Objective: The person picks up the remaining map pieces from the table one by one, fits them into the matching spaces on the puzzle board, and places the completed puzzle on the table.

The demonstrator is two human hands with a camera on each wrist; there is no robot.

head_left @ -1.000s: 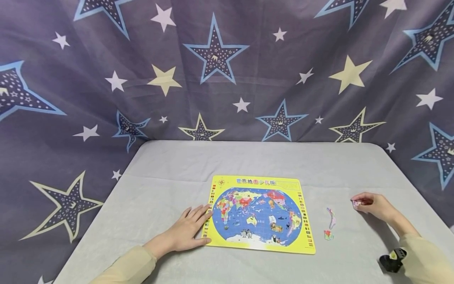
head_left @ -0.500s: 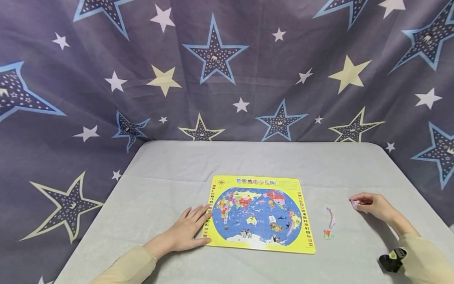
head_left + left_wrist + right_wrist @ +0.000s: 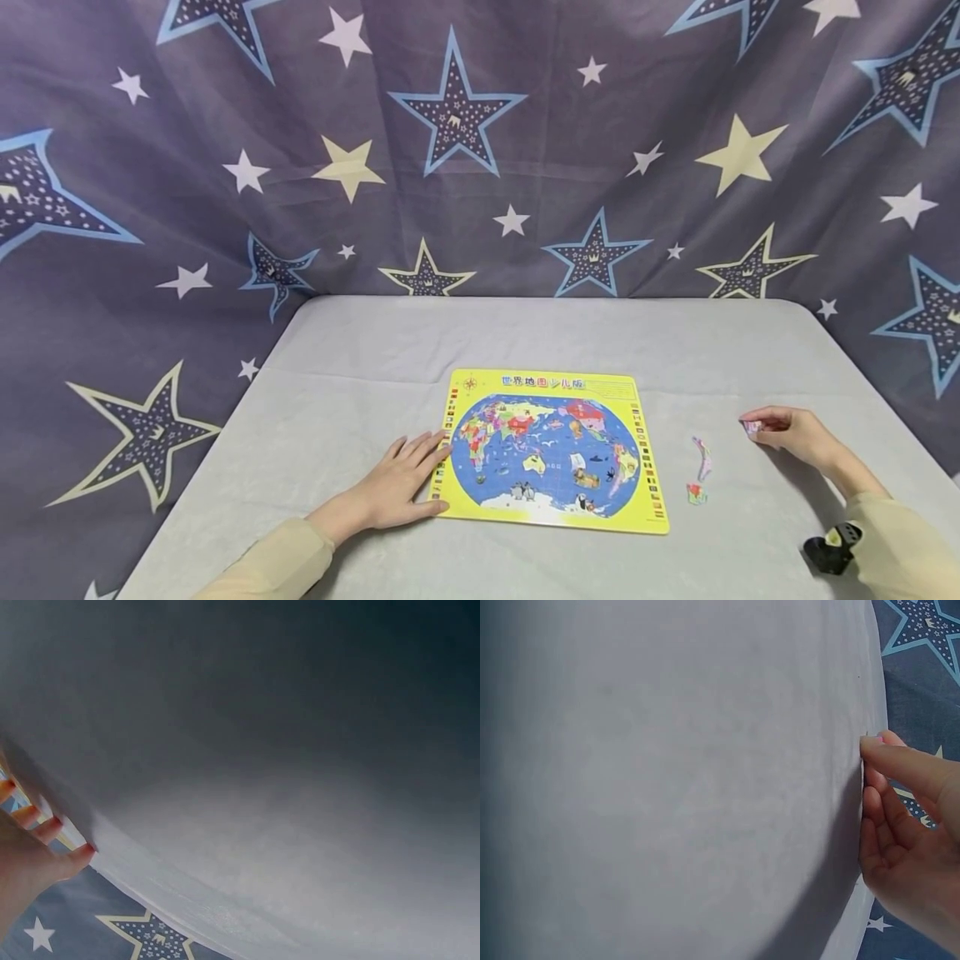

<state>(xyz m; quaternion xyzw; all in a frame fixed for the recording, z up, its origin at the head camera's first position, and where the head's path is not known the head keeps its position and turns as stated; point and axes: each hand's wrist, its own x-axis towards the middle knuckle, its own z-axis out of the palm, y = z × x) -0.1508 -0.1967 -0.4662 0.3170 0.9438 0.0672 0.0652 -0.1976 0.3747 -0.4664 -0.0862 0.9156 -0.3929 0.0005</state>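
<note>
A yellow-bordered world map puzzle board [image 3: 555, 521] lies on the grey-covered table. My left hand [image 3: 390, 487] rests with spread, straight fingers on the board's left edge; the left wrist view shows the same hand [image 3: 34, 851] at its far left. To the right of the board, my right hand [image 3: 798, 437] pinches a small pink-purple puzzle piece [image 3: 752, 427] between thumb and fingers. In the right wrist view most of that piece is hidden by the thumb. Between board and right hand lie a long thin pinkish piece [image 3: 703, 460] and a red-green piece [image 3: 697, 494].
The table [image 3: 360, 358] has a smooth grey cloth. A dark curtain with stars [image 3: 510, 167] hangs behind and at both sides. A black device [image 3: 832, 548] sits by the right sleeve [image 3: 907, 550].
Both hands keep nearly the same place. The piece in the right hand has turned slightly between the fingers. The view has shifted a little.
</note>
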